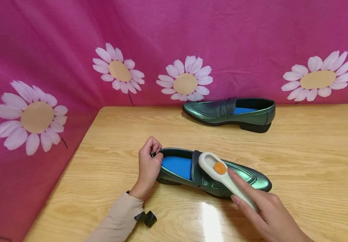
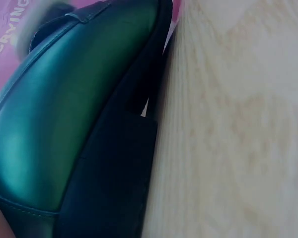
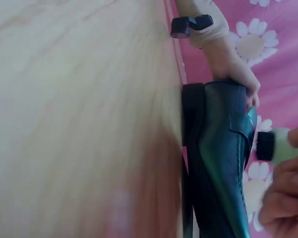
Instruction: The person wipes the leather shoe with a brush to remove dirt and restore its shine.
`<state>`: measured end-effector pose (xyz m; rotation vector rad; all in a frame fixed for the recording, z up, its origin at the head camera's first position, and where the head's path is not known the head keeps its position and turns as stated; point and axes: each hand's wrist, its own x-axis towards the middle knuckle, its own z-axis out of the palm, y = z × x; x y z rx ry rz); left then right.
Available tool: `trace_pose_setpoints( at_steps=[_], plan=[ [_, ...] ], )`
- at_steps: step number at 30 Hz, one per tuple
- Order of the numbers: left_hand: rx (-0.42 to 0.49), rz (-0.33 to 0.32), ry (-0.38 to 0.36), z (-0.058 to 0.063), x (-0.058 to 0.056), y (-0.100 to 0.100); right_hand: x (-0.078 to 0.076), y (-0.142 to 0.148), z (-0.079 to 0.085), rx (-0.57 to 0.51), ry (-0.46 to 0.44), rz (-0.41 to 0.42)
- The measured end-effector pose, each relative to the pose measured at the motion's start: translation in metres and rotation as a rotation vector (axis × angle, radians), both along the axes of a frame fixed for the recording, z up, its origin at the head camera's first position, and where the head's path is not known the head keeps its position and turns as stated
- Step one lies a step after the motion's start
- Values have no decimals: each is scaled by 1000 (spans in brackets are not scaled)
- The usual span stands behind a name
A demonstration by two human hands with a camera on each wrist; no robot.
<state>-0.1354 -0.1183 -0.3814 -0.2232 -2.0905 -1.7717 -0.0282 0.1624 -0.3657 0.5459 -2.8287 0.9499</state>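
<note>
A dark green metallic loafer with a blue insole stands on the table, toe to the right. My left hand grips it at the heel, fingers curled over the back rim. My right hand holds a pale grey brush with an orange button by its handle, its head over the loafer's strap. In the right wrist view the brush's black head stands a little off the loafer's upper. The left wrist view shows the loafer's side and black heel up close.
A matching loafer stands at the back of the wooden table, toe to the left. Behind and to the left hangs a pink cloth with white daisies. A small black device sits at my left wrist.
</note>
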Motion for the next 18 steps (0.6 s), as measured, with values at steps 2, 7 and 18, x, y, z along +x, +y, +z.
trace_pose_setpoints(
  at_steps=[2,7,18],
  plan=[
    [4,0,-2,0,0,-1,-7,-3,0,21,-28,22],
    [-1,0,3,1,-1,-2,-27,-15,4,27,-52,29],
    [-12,1,15,-1,-1,-1,-19,-15,5,92,-6,138]
  ],
)
